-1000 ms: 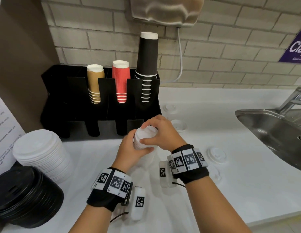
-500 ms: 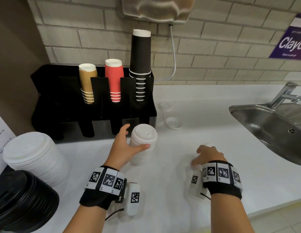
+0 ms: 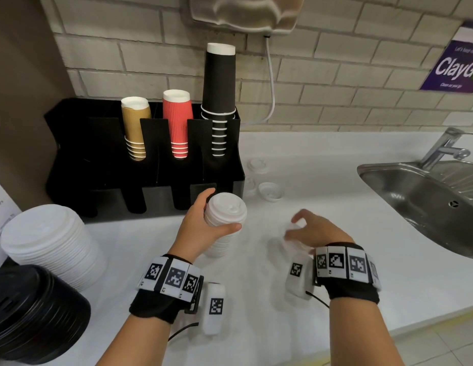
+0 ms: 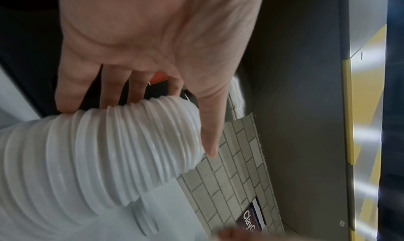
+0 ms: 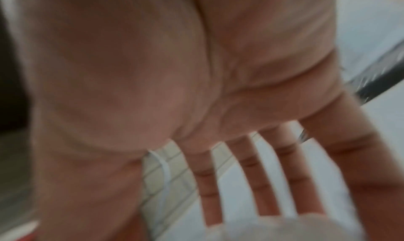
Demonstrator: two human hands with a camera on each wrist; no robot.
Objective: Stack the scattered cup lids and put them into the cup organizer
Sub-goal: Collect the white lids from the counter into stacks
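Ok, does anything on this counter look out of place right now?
Yes: loose white lids lie scattered on the counter right of the cup organizer, one upside down. Nothing looks spilled or damaged. The left hand holds the stacked lids.

Hands: your two, the left hand [image 3: 201, 228] and right hand [image 3: 316, 232].
Loose white plastic cup lids on the white counter: three you can count, by the black plastic cup organizer [image 3: 98, 165]; one is at [image 3: 270, 191].
Lid stacks: three — small white [image 3: 225, 223], large white [image 3: 50, 244], black [image 3: 32, 313].
Cup stacks in organizer: three — tan [image 3: 135, 128], red [image 3: 177, 122], black [image 3: 219, 96].
Steel sinks: one [image 3: 425, 196].
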